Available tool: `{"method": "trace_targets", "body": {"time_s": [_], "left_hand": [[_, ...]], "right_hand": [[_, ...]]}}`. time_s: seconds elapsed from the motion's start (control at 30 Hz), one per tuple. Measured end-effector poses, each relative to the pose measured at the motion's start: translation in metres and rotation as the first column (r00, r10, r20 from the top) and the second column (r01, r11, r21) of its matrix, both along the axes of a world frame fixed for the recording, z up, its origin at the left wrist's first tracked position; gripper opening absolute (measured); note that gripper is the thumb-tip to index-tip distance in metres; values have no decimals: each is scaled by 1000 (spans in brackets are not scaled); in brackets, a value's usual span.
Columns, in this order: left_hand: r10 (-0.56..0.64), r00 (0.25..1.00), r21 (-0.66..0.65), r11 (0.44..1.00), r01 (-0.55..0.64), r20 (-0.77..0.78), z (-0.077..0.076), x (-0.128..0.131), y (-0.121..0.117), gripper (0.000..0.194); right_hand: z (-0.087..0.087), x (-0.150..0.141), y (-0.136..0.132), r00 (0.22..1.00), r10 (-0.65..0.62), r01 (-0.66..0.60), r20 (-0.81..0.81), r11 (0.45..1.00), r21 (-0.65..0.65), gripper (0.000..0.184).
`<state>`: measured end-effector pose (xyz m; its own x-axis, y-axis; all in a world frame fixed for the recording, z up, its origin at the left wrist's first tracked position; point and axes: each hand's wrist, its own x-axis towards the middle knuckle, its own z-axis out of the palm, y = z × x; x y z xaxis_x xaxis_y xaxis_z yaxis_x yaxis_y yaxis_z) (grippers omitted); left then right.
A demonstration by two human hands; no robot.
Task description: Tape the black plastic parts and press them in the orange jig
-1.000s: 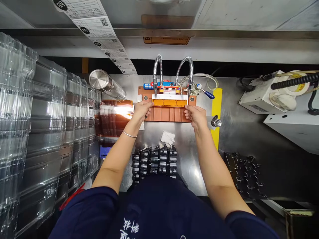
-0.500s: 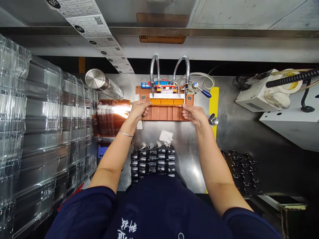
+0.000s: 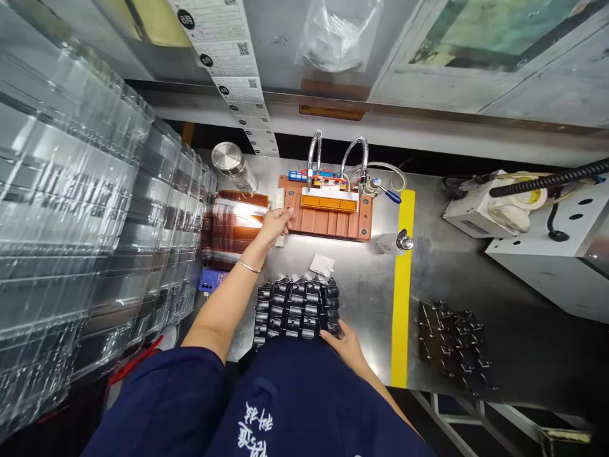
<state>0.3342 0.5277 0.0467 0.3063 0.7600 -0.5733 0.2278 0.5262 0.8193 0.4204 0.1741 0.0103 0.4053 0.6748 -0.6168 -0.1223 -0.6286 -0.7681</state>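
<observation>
The copper-coloured fixture block (image 3: 328, 226) stands on the steel bench. An orange perforated strip (image 3: 329, 203) lies along the white bar of the fixture. My left hand (image 3: 276, 226) is at the block's left front edge, fingers curled together; whatever may be between them is hidden. Close to my body, my right hand (image 3: 349, 344) reaches the right front side of a group of black moulded parts (image 3: 295, 309). Its thumb and fingers are apart, with the tips at the parts. Two flexible metal hoses (image 3: 365, 152) arch over the fixture, tips near the strip's ends.
Clear plastic trays (image 3: 157, 209) are stacked high at left. A steel-lidded bottle (image 3: 233, 165), amber film (image 3: 240, 219) and a blue phone (image 3: 209, 279) stand or lie beside them. Folded white tissue (image 3: 322, 264), yellow tape (image 3: 402, 304), more black parts (image 3: 451, 346) and a white machine (image 3: 495, 200) are around.
My right hand has left the strip's right end and come back to the black parts. My left hand has moved off the strip to the block's left edge. The camera view has shifted.
</observation>
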Motion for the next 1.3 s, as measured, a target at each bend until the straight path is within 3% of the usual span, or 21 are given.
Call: {"method": "trace_targets", "body": {"time_s": [0.1, 0.2, 0.27, 0.37, 0.43, 0.5, 0.6, 0.7, 0.8, 0.87, 0.93, 1.0, 1.13, 1.2, 1.3], "left_hand": [[-64, 997, 96, 993, 67, -35, 5, -13, -19, 25], [-92, 986, 383, 913, 138, -137, 14, -20, -42, 23], [-41, 978, 621, 766, 164, -206, 21, -17, -57, 24], [-86, 954, 817, 498, 292, -288, 26, -7, -73, 28], [-165, 902, 837, 338, 431, -399, 21, 3, -76, 29], [-182, 831, 804, 211, 555, -526, 9, 12, -70, 26], [-152, 745, 735, 125, 667, -650, -11, 25, -48, 22], [-173, 723, 714, 118, 690, -669, -27, 35, -23, 25], [-219, 744, 727, 168, 666, -631, -36, 42, -7, 27], [-247, 753, 724, 210, 657, -610, -41, 44, -5, 28], [-263, 756, 716, 246, 654, -600, -44, 45, -5, 28], [-271, 763, 712, 276, 645, -586, -45, 45, -7, 28], [-296, 793, 731, 311, 607, -532, -44, 44, -8, 26], [-296, 808, 742, 323, 587, -510, -42, 43, -8, 25], [-261, 834, 747, 372, 551, -486, -35, 42, -8, 26]], "right_hand": [[15, 35, 2, 994, -53, 52, 91, 999, 12, 34], [41, 79, 43, 900, 7, -57, 436, 993, 102, 35], [53, 98, 84, 727, 81, -250, 681, 956, 152, 39], [50, 111, 148, 453, 144, -545, 880, 826, 145, 40], [39, 113, 179, 327, 167, -647, 930, 757, 92, 39], [26, 113, 199, 242, 178, -682, 954, 731, 36, 38], [16, 121, 208, 159, 183, -701, 970, 713, -19, 34], [21, 143, 211, 133, 157, -669, 979, 743, -29, 33], [31, 178, 220, 102, 134, -477, 986, 876, -69, 40], [34, 201, 228, 58, 181, -334, 982, 930, -152, 44], [34, 219, 237, 25, 278, -261, 960, 929, -262, 45], [33, 234, 246, 7, 380, -257, 925, 894, -366, 42], [42, 257, 264, -31, 465, -281, 885, 845, -454, 37], [51, 264, 271, -13, 457, -241, 889, 862, -446, 36], [60, 258, 274, 92, 333, -130, 939, 938, -320, 34]]}}
